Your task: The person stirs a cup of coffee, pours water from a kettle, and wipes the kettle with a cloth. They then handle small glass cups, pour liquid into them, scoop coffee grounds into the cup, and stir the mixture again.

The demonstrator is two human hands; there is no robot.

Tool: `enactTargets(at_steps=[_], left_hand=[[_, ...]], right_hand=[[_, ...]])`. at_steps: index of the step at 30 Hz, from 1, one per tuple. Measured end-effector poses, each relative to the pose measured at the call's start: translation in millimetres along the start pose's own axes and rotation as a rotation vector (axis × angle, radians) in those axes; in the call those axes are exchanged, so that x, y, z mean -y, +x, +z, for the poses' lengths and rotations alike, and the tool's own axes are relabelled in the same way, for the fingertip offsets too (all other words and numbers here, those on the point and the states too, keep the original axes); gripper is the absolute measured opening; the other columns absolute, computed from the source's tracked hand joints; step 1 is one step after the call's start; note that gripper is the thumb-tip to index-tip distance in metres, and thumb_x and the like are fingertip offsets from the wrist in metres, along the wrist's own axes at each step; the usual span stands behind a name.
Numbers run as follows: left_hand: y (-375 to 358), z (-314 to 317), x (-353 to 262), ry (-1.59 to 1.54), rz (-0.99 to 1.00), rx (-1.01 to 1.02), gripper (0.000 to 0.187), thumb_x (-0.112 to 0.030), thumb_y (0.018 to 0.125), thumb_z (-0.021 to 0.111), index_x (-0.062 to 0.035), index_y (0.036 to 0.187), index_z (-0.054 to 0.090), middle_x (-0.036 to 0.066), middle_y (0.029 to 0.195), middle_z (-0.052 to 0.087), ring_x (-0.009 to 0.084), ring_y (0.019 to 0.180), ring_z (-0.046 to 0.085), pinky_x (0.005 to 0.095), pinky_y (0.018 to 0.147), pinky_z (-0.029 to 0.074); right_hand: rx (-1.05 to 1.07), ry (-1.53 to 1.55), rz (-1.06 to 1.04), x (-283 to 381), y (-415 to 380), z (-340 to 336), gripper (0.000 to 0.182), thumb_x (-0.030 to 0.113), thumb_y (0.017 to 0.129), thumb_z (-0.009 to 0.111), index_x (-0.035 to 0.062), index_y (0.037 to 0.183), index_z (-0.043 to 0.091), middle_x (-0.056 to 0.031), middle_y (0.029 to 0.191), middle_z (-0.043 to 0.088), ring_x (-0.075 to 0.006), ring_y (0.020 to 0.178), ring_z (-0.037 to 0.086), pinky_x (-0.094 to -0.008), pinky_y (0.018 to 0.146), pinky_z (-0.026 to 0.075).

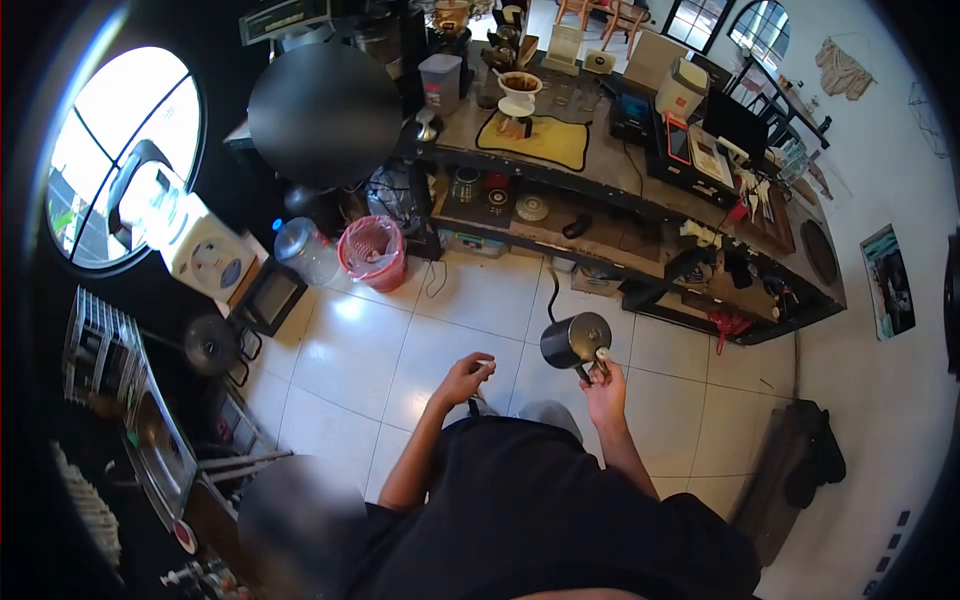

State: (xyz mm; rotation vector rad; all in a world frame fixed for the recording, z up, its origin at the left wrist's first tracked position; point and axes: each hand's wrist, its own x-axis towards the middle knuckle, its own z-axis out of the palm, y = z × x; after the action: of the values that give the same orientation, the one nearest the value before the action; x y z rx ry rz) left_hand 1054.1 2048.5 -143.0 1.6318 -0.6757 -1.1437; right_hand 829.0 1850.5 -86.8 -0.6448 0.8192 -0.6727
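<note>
My right hand (606, 392) is closed on the handle of a dark gooseneck kettle (568, 342), held above the tiled floor in front of my body. Its thin spout points up and away from me, toward the counter. My left hand (466, 379) hangs in the air to the left of the kettle, apart from it. Its fingers are loosely bent, and I see nothing held in them. On the counter ahead, a white coffee dripper (519, 84) with dark coffee in it sits above a glass server (514, 126), at a yellow mat (560, 140).
The wooden counter (600, 185) runs across ahead, with a shelf of cups below and a tablet and card terminal (678, 140) at its right. A red bin (372, 252) and a water jug (302, 246) stand on the floor. At left are a sink (160, 445) and a dish rack (100, 340).
</note>
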Motion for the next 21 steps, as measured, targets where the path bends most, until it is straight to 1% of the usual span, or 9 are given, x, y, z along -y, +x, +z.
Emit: enactTargets(at_steps=[1,3,4,7,10,13,17,19,21], left_hand=[[20.4,-10.3,-12.2,0.001,-0.011,0.014,0.043,-0.033,0.098,0.059,-0.0004,0.126,0.057,0.014,0.105,0.069,0.0191,0.093,0.065,0.0327,0.084,0.051],[56.3,-25.0,-42.8,0.142,0.066,0.078,0.042,-0.033,0.097,0.061,-0.0006,0.124,0.059,0.012,0.096,0.068,0.0178,0.089,0.063,0.0320,0.080,0.051],[71.7,-29.9,-59.2,0.142,0.047,0.087,0.042,-0.034,0.096,0.061,-0.0007,0.123,0.059,0.011,0.092,0.066,0.0175,0.087,0.063,0.0320,0.079,0.050],[118.3,-38.4,-100.0,0.128,0.069,0.109,0.043,-0.033,0.096,0.061,-0.0009,0.124,0.059,0.011,0.092,0.067,0.0176,0.088,0.063,0.0315,0.081,0.049],[162.6,-40.2,-127.4,0.082,0.077,0.116,0.042,-0.032,0.097,0.060,-0.0021,0.126,0.058,0.011,0.100,0.068,0.0178,0.093,0.063,0.0314,0.083,0.049],[202.6,-28.0,-131.6,-0.026,0.076,0.077,0.041,-0.031,0.098,0.059,-0.0033,0.127,0.057,0.010,0.105,0.068,0.0179,0.095,0.063,0.0319,0.083,0.049],[240.4,-7.1,-147.8,-0.104,-0.040,0.006,0.040,-0.031,0.098,0.058,-0.0039,0.127,0.057,0.011,0.108,0.068,0.0188,0.098,0.063,0.0328,0.084,0.049],[259.1,1.6,-154.9,-0.102,-0.043,-0.014,0.040,-0.033,0.099,0.057,-0.0042,0.127,0.058,0.011,0.108,0.068,0.0193,0.098,0.063,0.0329,0.085,0.049],[266.7,8.1,-158.1,-0.101,-0.052,-0.039,0.041,-0.034,0.099,0.057,-0.0045,0.127,0.058,0.012,0.109,0.068,0.0197,0.099,0.063,0.0330,0.085,0.049]], right_hand=[[-0.018,0.054,-0.014,1.1,9.2,6.1,0.020,0.031,0.096,0.052,0.0185,0.080,0.050,0.0068,0.064,0.039,-0.0088,0.066,0.040,-0.0342,0.070,0.035],[-0.047,0.080,-0.063,19.7,32.3,36.9,0.021,0.030,0.094,0.054,0.0186,0.077,0.049,0.0063,0.064,0.039,-0.0093,0.067,0.041,-0.0348,0.070,0.034],[-0.055,0.096,-0.076,29.6,45.3,49.4,0.021,0.030,0.094,0.055,0.0185,0.077,0.048,0.0064,0.065,0.038,-0.0091,0.067,0.041,-0.0343,0.071,0.034],[-0.053,0.121,-0.105,57.4,97.5,74.1,0.022,0.030,0.094,0.056,0.0183,0.076,0.047,0.0064,0.066,0.038,-0.0088,0.067,0.040,-0.0333,0.071,0.033],[-0.041,0.105,-0.142,87.6,155.1,92.6,0.024,0.030,0.093,0.058,0.0188,0.076,0.046,0.0065,0.067,0.038,-0.0082,0.067,0.039,-0.0326,0.071,0.033],[-0.011,0.062,-0.180,124.1,220.7,106.2,0.022,0.030,0.092,0.059,0.0191,0.077,0.047,0.0067,0.067,0.037,-0.0073,0.068,0.038,-0.0319,0.072,0.032],[-0.095,0.021,-0.136,165.8,291.3,121.8,0.017,0.029,0.092,0.061,0.0177,0.085,0.050,0.0063,0.067,0.038,-0.0072,0.066,0.038,-0.0305,0.069,0.032],[-0.094,0.039,-0.130,184.0,328.2,125.8,0.015,0.028,0.092,0.059,0.0130,0.092,0.058,0.0064,0.067,0.039,-0.0070,0.067,0.041,-0.0286,0.064,0.032],[-0.075,-0.012,-0.119,192.7,359.7,128.0,0.015,0.029,0.092,0.060,0.0137,0.093,0.058,0.0061,0.067,0.039,-0.0073,0.066,0.040,-0.0288,0.063,0.031]])
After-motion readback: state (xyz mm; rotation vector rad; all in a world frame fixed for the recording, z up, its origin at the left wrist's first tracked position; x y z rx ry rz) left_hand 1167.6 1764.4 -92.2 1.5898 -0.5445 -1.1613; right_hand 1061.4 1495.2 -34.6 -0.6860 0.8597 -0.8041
